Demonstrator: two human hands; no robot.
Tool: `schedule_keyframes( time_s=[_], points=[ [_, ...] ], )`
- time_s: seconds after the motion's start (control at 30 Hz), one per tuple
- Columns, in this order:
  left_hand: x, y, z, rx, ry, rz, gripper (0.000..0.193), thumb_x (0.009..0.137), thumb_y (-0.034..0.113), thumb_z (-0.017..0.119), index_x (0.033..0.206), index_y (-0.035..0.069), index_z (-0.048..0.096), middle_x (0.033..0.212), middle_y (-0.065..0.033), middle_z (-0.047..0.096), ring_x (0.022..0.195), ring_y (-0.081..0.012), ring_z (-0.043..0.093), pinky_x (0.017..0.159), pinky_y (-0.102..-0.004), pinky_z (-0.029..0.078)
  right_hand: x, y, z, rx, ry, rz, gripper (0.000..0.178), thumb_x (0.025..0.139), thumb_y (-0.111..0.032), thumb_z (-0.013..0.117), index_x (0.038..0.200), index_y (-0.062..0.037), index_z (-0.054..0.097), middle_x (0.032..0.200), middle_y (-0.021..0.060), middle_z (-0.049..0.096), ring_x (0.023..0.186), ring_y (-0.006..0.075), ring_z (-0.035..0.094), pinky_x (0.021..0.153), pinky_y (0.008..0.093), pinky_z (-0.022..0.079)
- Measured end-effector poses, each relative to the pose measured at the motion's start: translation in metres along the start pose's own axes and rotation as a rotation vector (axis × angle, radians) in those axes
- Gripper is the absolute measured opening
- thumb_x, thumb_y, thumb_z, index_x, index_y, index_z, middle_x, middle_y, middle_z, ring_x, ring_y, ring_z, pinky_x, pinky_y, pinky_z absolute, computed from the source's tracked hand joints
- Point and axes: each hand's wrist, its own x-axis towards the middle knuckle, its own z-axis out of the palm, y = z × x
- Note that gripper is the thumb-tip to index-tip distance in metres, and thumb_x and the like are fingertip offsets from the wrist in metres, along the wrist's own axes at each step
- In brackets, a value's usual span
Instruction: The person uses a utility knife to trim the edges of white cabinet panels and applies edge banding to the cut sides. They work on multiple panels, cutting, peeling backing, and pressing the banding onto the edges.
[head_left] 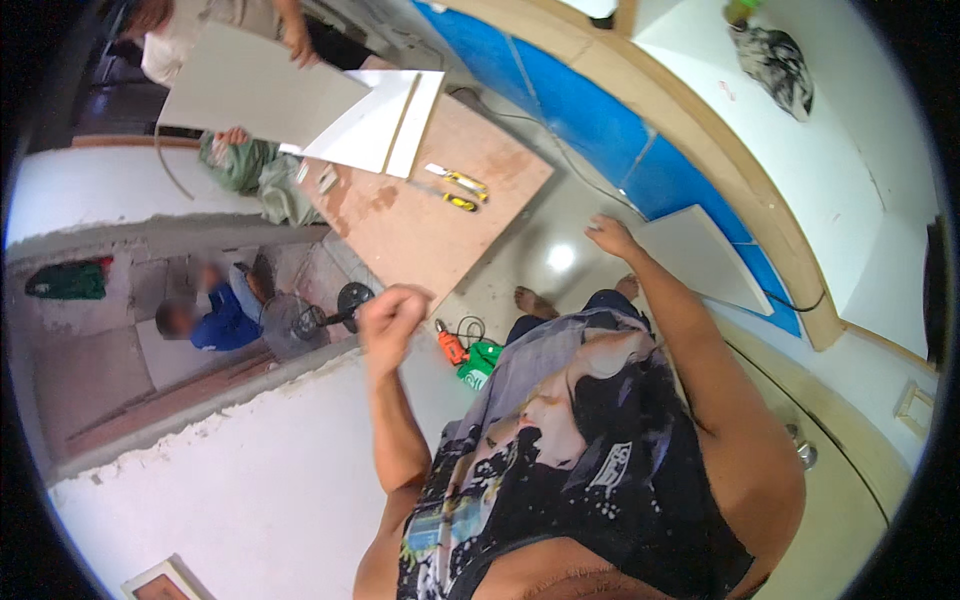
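Note:
My left hand [393, 322] is curled into a loose fist in the air, by the near corner of a reddish-brown board tabletop [420, 245]; I see nothing in it. My right hand [611, 236] is closed too, its fingers pressed together beside a pale panel [703, 255] leaning on a blue cabinet front [595, 115]. A pale spot shows at those fingertips, too small to make out. On the tabletop lie two yellow-and-black hand tools, one a cutter-like knife [466, 183], the other a short-handled tool [460, 202]. White panels [372, 125] overlap at its far end.
Across the tabletop, another person's hand [299, 45] steadies a large pale panel [255, 85]. An orange drill [451, 346] and a green package [480, 362] lie on the floor near my feet. A black fan [353, 302] stands left, with a person in blue [230, 318] beyond.

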Motion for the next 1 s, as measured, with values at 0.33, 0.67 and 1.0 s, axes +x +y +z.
schedule_keyframes(
  time_s=[0.33, 0.67, 1.0],
  points=[
    [-0.085, 0.189, -0.163, -0.089, -1.324, 1.356, 0.019, 0.082, 0.020, 0.056, 0.067, 0.011, 0.062, 0.060, -0.0086, 0.057, 0.062, -0.0237, 0.060, 0.063, -0.0428, 0.052, -0.042, 0.094, 0.063, -0.416, -0.189, 0.165, 0.049, 0.089, -0.045, 0.053, 0.099, 0.0005, 0.070, 0.111, 0.0248, 0.065, 0.104, 0.0427, 0.061, 0.092, 0.0492, 0.047],
    [-0.074, 0.173, -0.191, -0.045, -1.245, 1.266, 0.016, 0.079, 0.019, 0.059, 0.067, 0.009, 0.062, 0.063, -0.0124, 0.061, 0.064, -0.0266, 0.062, 0.070, -0.0428, 0.052, 0.010, 0.001, 0.050, -0.332, -0.217, 0.065, 0.050, 0.084, -0.046, 0.063, 0.102, 0.0007, 0.069, 0.108, 0.0236, 0.067, 0.103, 0.0400, 0.063, 0.090, 0.0461, 0.049],
    [-0.027, 0.201, -0.149, -0.109, -0.957, 1.255, 0.017, 0.077, 0.017, 0.059, 0.061, 0.013, 0.056, 0.055, -0.0060, 0.054, 0.055, -0.0213, 0.054, 0.062, -0.0378, 0.047, 0.096, -0.082, -0.015, -0.262, -0.311, -0.270, 0.048, 0.089, -0.041, 0.061, 0.110, 0.0014, 0.064, 0.102, 0.0231, 0.067, 0.095, 0.0354, 0.065, 0.082, 0.0429, 0.050]
  ],
)
